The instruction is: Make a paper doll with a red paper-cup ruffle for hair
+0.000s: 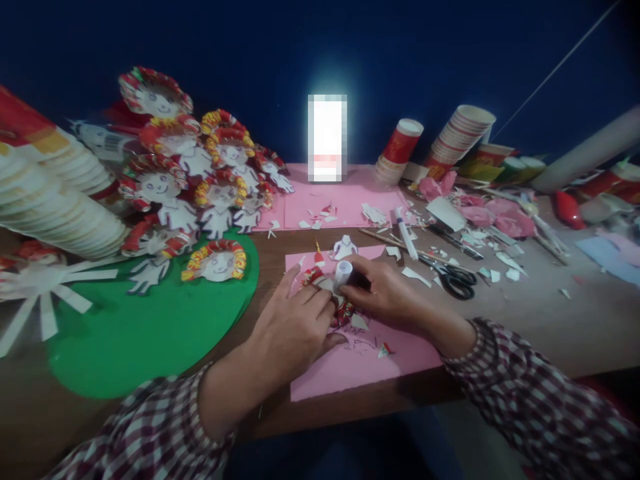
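The left hand (295, 317) covers much of the red patterned ring (311, 276), and the white tube (343, 270) hides more of it; the right hand (385, 290) conceals part of that tube. The pen marks (361, 345) on the pink sheet (320, 373) are too small to read. Far off, a bright panel (327, 133) is blurred into squares. The left edge cuts the stacked cups (60, 200), and both checked sleeves (150, 427) run out of view

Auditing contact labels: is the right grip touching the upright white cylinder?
Touching. The head view shows it: the right grip holds the white cylinder, thumb and fingers against its side with no gap between.
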Motion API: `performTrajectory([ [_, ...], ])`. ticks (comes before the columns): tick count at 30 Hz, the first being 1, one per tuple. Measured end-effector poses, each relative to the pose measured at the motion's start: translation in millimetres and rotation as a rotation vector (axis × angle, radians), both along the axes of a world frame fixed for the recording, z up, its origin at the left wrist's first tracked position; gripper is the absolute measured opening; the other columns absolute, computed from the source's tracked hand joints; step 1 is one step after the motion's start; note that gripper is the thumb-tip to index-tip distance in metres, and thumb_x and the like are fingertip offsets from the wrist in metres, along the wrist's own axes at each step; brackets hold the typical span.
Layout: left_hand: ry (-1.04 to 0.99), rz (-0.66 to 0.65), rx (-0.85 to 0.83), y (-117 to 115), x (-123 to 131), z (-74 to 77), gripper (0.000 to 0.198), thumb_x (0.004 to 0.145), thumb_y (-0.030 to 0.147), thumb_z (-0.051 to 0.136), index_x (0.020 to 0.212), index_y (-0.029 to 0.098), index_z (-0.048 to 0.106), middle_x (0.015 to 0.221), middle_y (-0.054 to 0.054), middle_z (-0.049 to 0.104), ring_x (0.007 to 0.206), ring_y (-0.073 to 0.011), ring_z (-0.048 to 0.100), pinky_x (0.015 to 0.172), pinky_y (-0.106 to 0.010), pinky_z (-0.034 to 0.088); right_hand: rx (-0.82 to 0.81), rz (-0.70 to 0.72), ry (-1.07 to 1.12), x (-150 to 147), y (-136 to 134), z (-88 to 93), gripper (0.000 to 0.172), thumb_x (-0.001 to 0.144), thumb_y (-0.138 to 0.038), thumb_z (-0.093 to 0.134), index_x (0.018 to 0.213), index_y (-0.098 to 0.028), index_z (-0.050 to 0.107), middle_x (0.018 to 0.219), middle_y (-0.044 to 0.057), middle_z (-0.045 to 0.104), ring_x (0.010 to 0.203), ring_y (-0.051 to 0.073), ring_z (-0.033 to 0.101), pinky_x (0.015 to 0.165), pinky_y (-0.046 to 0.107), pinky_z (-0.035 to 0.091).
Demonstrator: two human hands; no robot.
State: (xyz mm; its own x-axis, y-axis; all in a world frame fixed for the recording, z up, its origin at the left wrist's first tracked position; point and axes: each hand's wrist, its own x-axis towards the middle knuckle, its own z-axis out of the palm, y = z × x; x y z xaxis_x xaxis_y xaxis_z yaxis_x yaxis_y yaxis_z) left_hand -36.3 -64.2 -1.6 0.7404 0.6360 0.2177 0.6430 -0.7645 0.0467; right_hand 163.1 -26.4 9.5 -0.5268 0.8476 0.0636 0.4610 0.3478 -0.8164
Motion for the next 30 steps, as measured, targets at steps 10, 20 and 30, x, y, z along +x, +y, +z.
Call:
performTrajectory([
  [10, -0.013, -0.007, -0.041, 0.5, 0.4, 0.0, 0.037, 0.088, 0.049, 0.057, 0.099, 0.014, 0.063, 0.096, -0.005, 0.067, 0.096, -0.0242, 0.060, 0.110, -0.056, 0.021, -0.017, -0.070, 0.015, -0.2, 1.0, -1.6, 0.006, 0.081, -0.015, 0.054, 0.082, -0.019, 0.050, 0.065, -0.006, 0.047, 0.058, 0.009, 0.039, 0.054, 0.023, 0.032],
  [20, 0.002, -0.001, -0.059, 0.3, -0.1, 0.4, 0.040, 0.088, 0.050, 0.056, 0.104, 0.014, 0.061, 0.102, -0.007, 0.067, 0.101, -0.0254, 0.059, 0.111, -0.055, 0.019, 0.005, -0.071, 0.066, -2.8, 2.9, -4.9, 0.008, 0.085, -0.020, 0.056, 0.092, -0.018, 0.054, 0.072, -0.004, 0.051, 0.065, 0.011, 0.044, 0.060, 0.023, 0.038],
  [30, 0.053, 0.003, -0.041, -1.1, 1.0, 1.8, 0.040, 0.089, 0.052, 0.052, 0.100, 0.014, 0.062, 0.095, -0.007, 0.064, 0.094, -0.0261, 0.060, 0.108, -0.058, 0.025, -0.015, 0.009, 0.104, -2.5, 3.8, -5.5, 0.014, 0.086, -0.017, 0.055, 0.100, -0.017, 0.058, 0.082, 0.000, 0.059, 0.073, 0.013, 0.052, 0.067, 0.025, 0.042],
])
